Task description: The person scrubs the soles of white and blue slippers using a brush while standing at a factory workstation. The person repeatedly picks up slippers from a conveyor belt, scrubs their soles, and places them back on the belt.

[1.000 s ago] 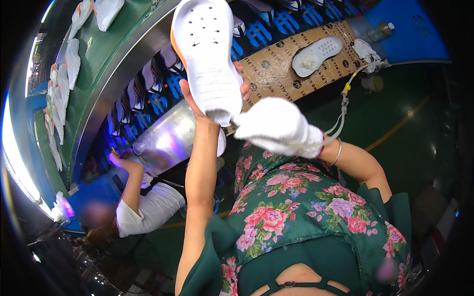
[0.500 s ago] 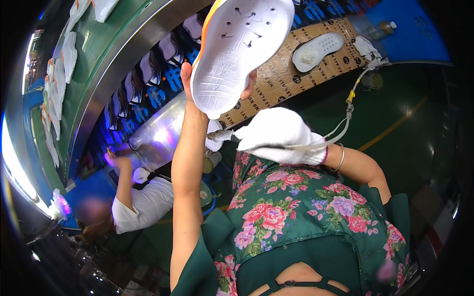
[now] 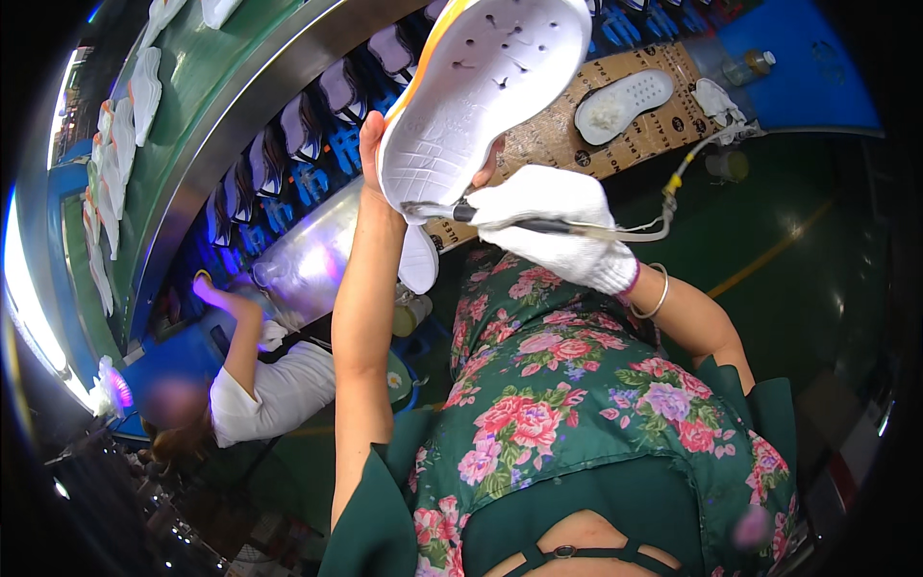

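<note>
A white shoe sole (image 3: 461, 115) with an orange-yellow edge is held up by my left hand (image 3: 372, 159), its hollow inner face toward me. The thumb grips one side, and fingertips show at the other. My right hand (image 3: 548, 216), in a white knit glove, is closed round a dark-handled brush (image 3: 437, 209) joined to a clear hose (image 3: 639, 234). The bristles touch the inside of the sole at its heel end. Just below hangs another white sole piece (image 3: 418, 260), partly hidden; what supports it I cannot tell.
A whitish sole (image 3: 623, 104) lies on a printed cardboard sheet (image 3: 558, 144), near a clear bottle (image 3: 748, 67). Dark shoe uppers (image 3: 301, 127) line blue racks. Soles (image 3: 144, 94) rest on the green conveyor (image 3: 207, 91). At left, a co-worker in a white shirt (image 3: 274, 394) reaches out.
My right hand has moved up, bringing the brush from below the sole onto its heel end. The held sole has shifted slightly right and down. The co-worker's hand has moved.
</note>
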A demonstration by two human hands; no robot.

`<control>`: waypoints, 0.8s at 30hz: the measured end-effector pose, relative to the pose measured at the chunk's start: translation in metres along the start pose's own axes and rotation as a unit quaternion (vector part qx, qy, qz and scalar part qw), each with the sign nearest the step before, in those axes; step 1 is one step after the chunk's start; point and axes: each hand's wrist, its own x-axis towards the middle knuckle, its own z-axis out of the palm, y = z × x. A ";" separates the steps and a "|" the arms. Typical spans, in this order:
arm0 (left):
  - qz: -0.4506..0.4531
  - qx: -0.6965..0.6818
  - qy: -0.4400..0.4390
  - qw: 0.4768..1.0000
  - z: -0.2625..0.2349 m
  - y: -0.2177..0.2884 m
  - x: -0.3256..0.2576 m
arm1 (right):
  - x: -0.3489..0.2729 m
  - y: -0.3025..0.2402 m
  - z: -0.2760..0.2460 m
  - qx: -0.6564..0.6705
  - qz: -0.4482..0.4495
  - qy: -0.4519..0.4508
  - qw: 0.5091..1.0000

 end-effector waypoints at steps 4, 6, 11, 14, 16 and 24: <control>0.009 -0.048 0.011 0.999 0.006 -0.002 -0.001 | -0.011 0.000 0.004 0.075 0.063 -0.077 0.992; 0.018 -0.046 0.053 0.997 0.006 -0.004 -0.005 | -0.006 0.007 0.001 0.130 0.038 0.006 0.991; 0.053 -0.219 0.180 0.957 0.028 -0.035 -0.021 | 0.037 0.000 -0.044 -0.167 -0.171 0.043 0.970; 0.016 -0.204 0.053 0.977 0.022 -0.057 -0.025 | 0.048 0.017 -0.052 -0.239 -0.210 0.095 0.943; 0.018 -0.198 0.054 0.979 0.020 -0.056 -0.024 | 0.041 0.015 -0.049 -0.333 -0.241 0.066 0.909; 0.105 -0.075 -0.088 0.988 0.036 -0.005 -0.019 | -0.009 0.006 -0.077 0.157 0.030 0.123 0.980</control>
